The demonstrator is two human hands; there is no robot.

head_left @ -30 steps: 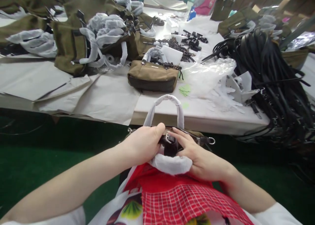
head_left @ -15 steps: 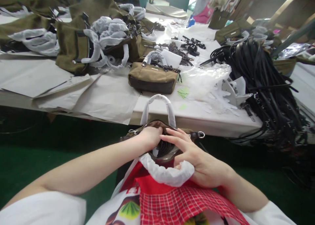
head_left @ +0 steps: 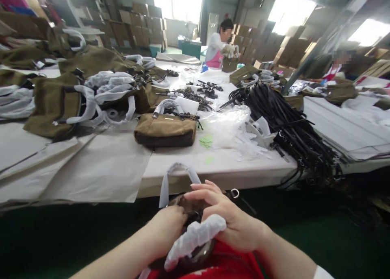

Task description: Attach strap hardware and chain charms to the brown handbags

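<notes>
A handbag point(head_left: 205, 252) rests at my lap with its mouth open, up against the table's front edge. Its far handle point(head_left: 164, 185) stands upright in white wrapping; the near wrapped handle point(head_left: 195, 239) loops toward me. My left hand point(head_left: 167, 228) reaches into the bag's mouth, its fingertips hidden inside. Over the right side of the mouth lies my right hand point(head_left: 228, 218), fingers stretched and apart, touching the bag beside the near handle. Dark contents inside are mostly covered by my hands. A metal ring point(head_left: 234, 193) sticks out at the bag's right end.
On the table point(head_left: 170, 165) stands a finished-looking tan bag point(head_left: 164, 130). Olive bags point(head_left: 55, 104) with wrapped handles pile up at left. Black straps point(head_left: 274, 112) hang over the edge at right, beside clear plastic point(head_left: 225, 122). A person point(head_left: 215, 47) works at the far side.
My view has tilted up and turned right, bringing the far room and a person into sight. Left hand stays in the bag; right hand stays over its mouth, fingers still stretched.
</notes>
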